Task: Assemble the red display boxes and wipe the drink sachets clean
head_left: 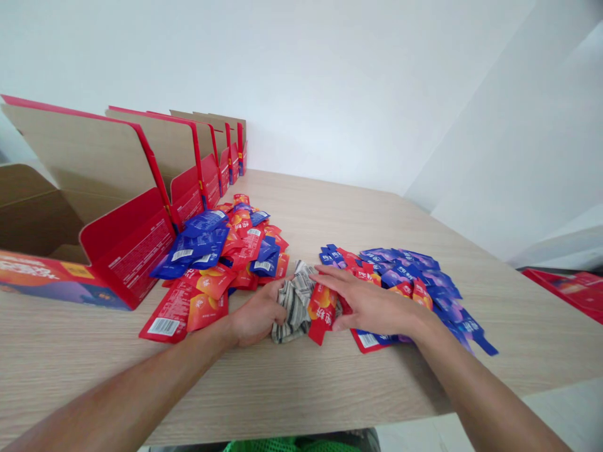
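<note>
In the head view my left hand (257,314) is closed on a crumpled grey striped cloth (293,307) at the middle of the table. Against the cloth's right side my right hand (362,298) grips a red pouch (323,306) with orange fruit printed on it. A heap of red and blue pouches (202,242) lies left of the cloth. Beyond my right hand spreads another pile of mostly blue pouches (424,270), with some red ones among them. The fingertips of my left hand are partly buried in the cloth.
Several open red cartons (127,257) stand in a row along the left, their brown flaps raised. The pale wooden table (264,395) ends near my body. At the far right, a red printed item (570,292) lies beyond the table's edge.
</note>
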Available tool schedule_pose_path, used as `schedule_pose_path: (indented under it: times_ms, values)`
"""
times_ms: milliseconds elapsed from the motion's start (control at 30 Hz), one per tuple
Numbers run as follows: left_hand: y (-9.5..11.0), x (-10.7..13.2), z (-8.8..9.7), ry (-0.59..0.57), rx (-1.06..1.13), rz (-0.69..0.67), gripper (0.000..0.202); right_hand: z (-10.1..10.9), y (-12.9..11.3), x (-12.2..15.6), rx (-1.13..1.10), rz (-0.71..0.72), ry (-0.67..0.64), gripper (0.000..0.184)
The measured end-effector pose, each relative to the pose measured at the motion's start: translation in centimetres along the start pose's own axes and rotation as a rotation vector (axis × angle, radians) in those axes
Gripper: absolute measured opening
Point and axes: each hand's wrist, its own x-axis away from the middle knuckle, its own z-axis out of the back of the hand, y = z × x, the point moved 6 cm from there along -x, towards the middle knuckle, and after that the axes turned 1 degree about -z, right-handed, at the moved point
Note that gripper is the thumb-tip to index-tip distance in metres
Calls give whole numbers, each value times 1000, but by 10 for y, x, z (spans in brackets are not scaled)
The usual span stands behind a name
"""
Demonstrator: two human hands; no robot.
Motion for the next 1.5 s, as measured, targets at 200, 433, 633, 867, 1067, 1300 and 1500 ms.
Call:
schedule_pose_path:
  times_ms: [200,433,633,867,1067,1300,1500]
  values:
    - [-3,0,3,7,-10,9,69,5,-11,-9,122,22,-8,52]
    - [-2,1,2,-5,-19,13,63,48,-3,-14,265,183,119,19]
    - [-1,-1,-2,-14,-50,7,62,82,19,-42,-90,-111,534,35]
    - [-3,-2,1,-11,-55,3,66,37,-1,-154,-876,-365,462,36]
    - [-4,-2,1,-41,1,-4,68,14,-19,-230,-782,-399,384,24]
    - [-2,-1,-1,-46,-9,2,72,12,-18,-225,-427,-335,369,20]
    - [-4,-2,3,-27,-60,6,69,63,26,-156,-72,-363,290,29]
